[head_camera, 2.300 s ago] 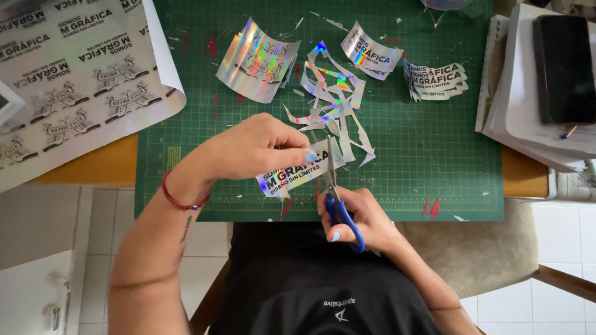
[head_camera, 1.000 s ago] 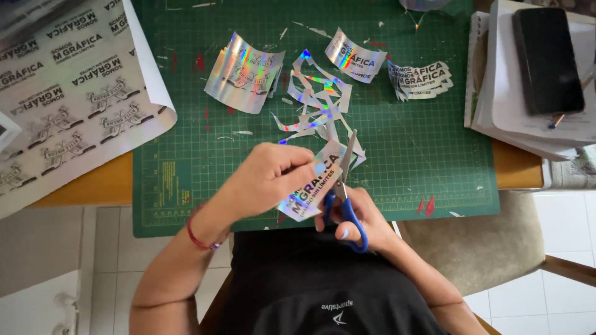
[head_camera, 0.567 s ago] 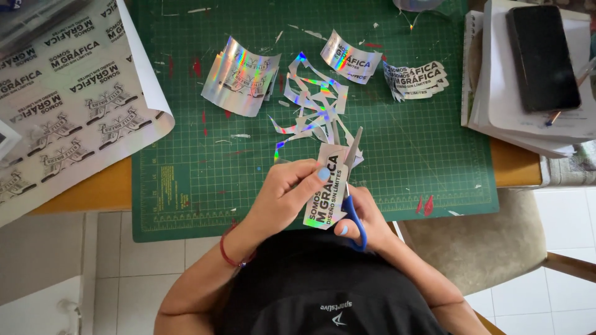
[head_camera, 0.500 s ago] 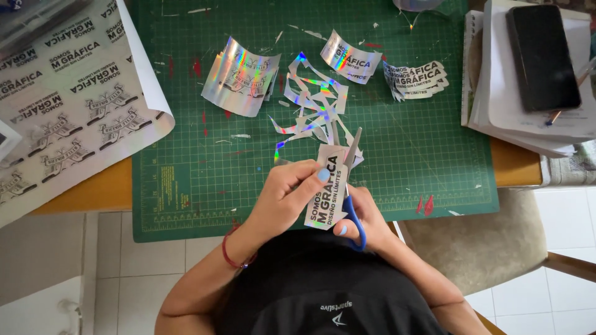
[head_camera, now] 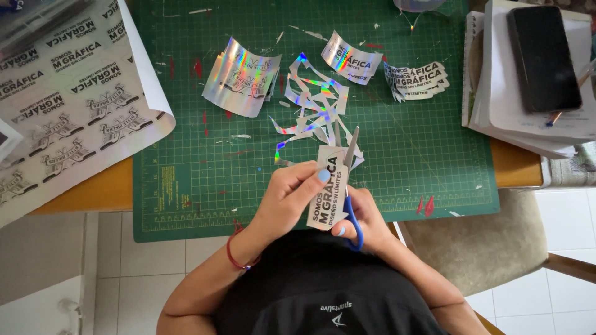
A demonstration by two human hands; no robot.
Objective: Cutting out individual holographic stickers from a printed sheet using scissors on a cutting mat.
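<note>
The left hand [head_camera: 288, 198] pinches a small silver sticker [head_camera: 326, 189] with dark lettering, thumb on its face and the other fingers curled behind it, holding it upright over the near edge of the green cutting mat [head_camera: 186, 174]. The right hand [head_camera: 363, 217] grips a pair of blue-handled scissors [head_camera: 349, 186], fingers closed through the handle loops, and the blades point away from the person along the sticker's right edge; the blades look nearly together, though whether they are fully closed cannot be told. The two hands sit close together, just above the person's dark shirt, and a red cord bracelet [head_camera: 234, 257] circles the left wrist. Beyond the hands on the mat lies a heap of holographic offcuts [head_camera: 310, 102], thin curling strips just past the scissor tips. Farther out lie a curled holographic sheet piece [head_camera: 242, 77], a single cut sticker [head_camera: 351, 59] and a small stack of cut stickers [head_camera: 419, 80]. To the left, a large printed sticker sheet [head_camera: 68, 99] drapes over the mat's corner and the wooden table [head_camera: 84, 189]. At the right edge a dark phone [head_camera: 543, 56] rests on a pile of white papers [head_camera: 496, 99], well apart from both hands.
</note>
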